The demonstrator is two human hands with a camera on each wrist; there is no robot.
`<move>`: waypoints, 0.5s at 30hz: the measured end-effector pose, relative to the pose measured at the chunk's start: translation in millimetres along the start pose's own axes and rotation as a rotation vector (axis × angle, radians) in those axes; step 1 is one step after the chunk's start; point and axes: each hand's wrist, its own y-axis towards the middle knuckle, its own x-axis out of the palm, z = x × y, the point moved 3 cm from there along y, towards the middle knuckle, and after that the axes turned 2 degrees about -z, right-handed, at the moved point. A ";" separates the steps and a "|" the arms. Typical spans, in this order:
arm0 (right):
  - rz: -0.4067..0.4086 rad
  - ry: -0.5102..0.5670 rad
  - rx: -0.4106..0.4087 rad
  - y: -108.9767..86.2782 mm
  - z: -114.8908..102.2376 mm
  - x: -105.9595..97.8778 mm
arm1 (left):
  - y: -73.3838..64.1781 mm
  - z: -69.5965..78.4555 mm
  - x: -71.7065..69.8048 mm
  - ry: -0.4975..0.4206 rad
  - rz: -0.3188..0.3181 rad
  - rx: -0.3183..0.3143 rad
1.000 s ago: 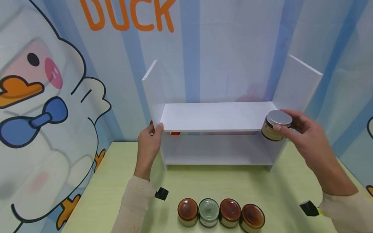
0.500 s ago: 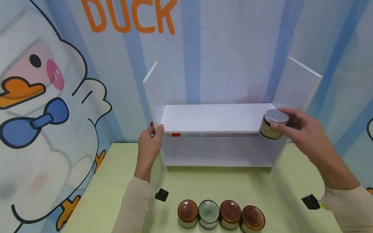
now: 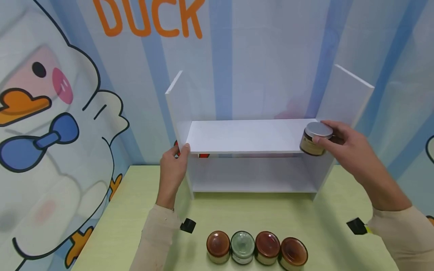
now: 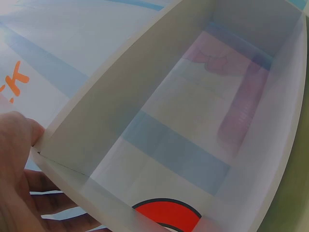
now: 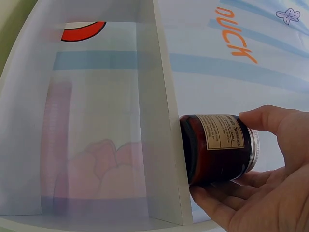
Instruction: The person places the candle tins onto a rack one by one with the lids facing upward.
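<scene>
The right hand [image 3: 356,158] holds a dark amber glass jar with a silver metal lid and a cream paper label [image 3: 311,146], thumb on the near side and fingers around the far side. The jar is just left of that hand, base toward the upper board, at its right front end; whether they touch cannot be told. The left hand [image 3: 172,171] grips the left side panel of a white two-tier shelf unit [image 3: 247,135], thumb at the front edge, fingers against the outer face. The unit stands between the hands. Closer to the person than both hands, three round amber-brown glass jars [image 3: 268,244] and one pale green glass jar [image 3: 242,244] form a row on a light yellow-green table [image 3: 135,226]. Beyond the hands hangs a blue-striped duck-print backdrop [image 3: 264,56].
</scene>
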 end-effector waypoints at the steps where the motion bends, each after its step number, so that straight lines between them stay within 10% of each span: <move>1: 0.000 0.002 -0.005 1.4 -0.8 0.6 | -0.2 0.1 -0.2 0.000 0.001 0.001; 15: 0.002 0.020 -0.002 16.8 -9.7 7.6 | -0.5 0.3 -0.1 -0.010 0.003 -0.001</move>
